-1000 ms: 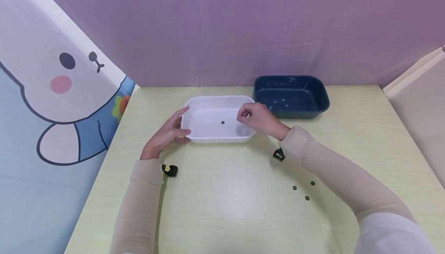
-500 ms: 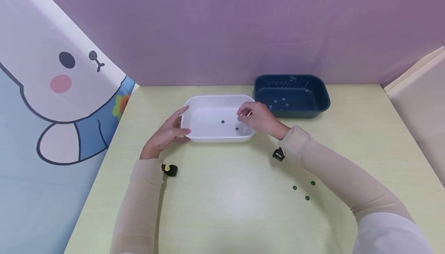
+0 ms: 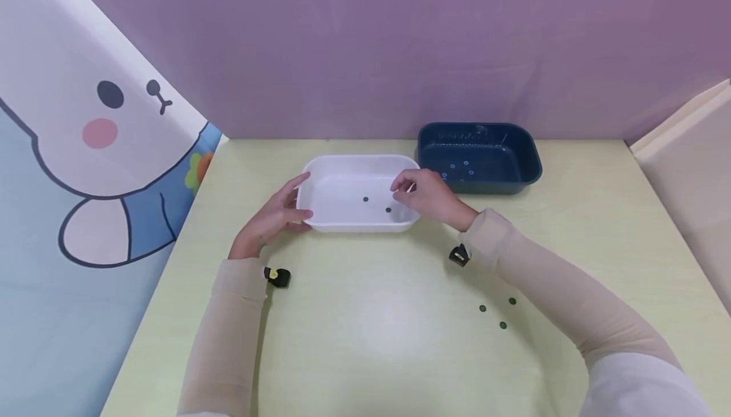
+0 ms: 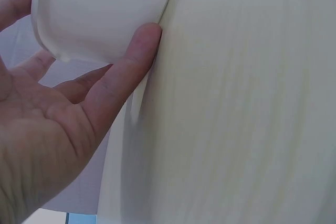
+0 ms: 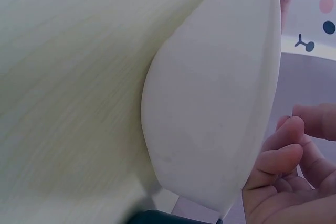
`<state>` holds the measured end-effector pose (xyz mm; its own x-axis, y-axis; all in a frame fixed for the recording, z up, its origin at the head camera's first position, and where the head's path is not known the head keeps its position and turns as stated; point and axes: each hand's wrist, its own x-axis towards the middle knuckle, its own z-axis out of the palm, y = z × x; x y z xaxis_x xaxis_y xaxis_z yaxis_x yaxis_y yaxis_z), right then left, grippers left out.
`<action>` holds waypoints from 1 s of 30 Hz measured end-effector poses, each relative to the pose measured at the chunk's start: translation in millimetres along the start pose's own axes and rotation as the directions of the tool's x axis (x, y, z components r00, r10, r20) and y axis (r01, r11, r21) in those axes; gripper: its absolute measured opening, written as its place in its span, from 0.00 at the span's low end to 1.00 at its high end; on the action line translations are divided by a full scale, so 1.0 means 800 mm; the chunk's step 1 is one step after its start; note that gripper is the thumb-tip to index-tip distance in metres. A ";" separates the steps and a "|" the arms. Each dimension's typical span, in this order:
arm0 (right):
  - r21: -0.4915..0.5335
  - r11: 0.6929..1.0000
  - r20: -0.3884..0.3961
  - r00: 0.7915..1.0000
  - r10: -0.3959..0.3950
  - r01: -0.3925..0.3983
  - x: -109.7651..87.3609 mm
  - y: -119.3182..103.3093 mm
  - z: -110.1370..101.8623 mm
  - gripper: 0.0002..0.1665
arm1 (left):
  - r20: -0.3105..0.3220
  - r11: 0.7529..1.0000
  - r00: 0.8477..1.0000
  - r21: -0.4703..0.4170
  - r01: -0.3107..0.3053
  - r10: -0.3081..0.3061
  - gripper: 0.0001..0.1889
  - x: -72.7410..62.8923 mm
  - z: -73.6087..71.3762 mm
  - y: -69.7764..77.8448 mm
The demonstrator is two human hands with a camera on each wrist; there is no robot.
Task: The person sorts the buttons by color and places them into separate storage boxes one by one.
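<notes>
From the head view, the left hand point(image 3: 276, 214) grips the left end of a white tray point(image 3: 337, 198) on the bench point(image 3: 354, 315), thumb at the near corner, fingers farther back. The right hand point(image 3: 431, 195) is over the tray's right end, fingers bent; I cannot tell whether they pinch anything. Two dark discs point(image 3: 365, 199) lie inside. A navy tray point(image 3: 499, 179) sits far right, with small rings point(image 3: 466, 163) in it; three green discs point(image 3: 503, 325) lie near right.

The left wrist view shows the thumb pressed against the tray's wall.

In the right wrist view, the right hand's fingertips point(image 5: 297, 124) nearly meet beyond the rim.
</notes>
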<state>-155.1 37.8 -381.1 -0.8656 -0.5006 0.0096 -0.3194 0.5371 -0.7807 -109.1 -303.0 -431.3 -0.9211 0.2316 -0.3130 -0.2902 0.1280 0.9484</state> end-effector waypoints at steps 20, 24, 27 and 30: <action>0.018 1.000 -0.005 1.000 -0.021 0.021 -0.050 0.001 -0.032 0.08 | 0.000 1.000 1.000 -0.007 -0.008 0.008 0.48 -0.001 0.000 0.000; 0.023 1.000 -0.039 0.999 0.004 -0.003 -0.078 0.011 -0.055 0.07 | -0.001 1.000 1.000 -0.003 -0.007 0.007 0.48 0.000 0.000 -0.001; 0.047 0.997 -0.059 0.996 0.063 -0.060 -0.099 0.025 -0.068 0.07 | 0.001 1.000 1.000 -0.004 -0.003 0.003 0.47 0.001 0.001 -0.001; 0.047 0.992 -0.061 0.991 0.122 -0.120 -0.119 0.042 -0.076 0.07 | 0.009 1.000 1.000 -0.002 -0.005 0.005 0.48 0.002 0.001 -0.002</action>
<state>-107.0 144.5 -370.3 -0.9201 -0.3888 -0.0479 -0.1949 0.5604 -0.8050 -110.2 -302.1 -433.2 -0.9200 0.2411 -0.3091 -0.2865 0.1246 0.9499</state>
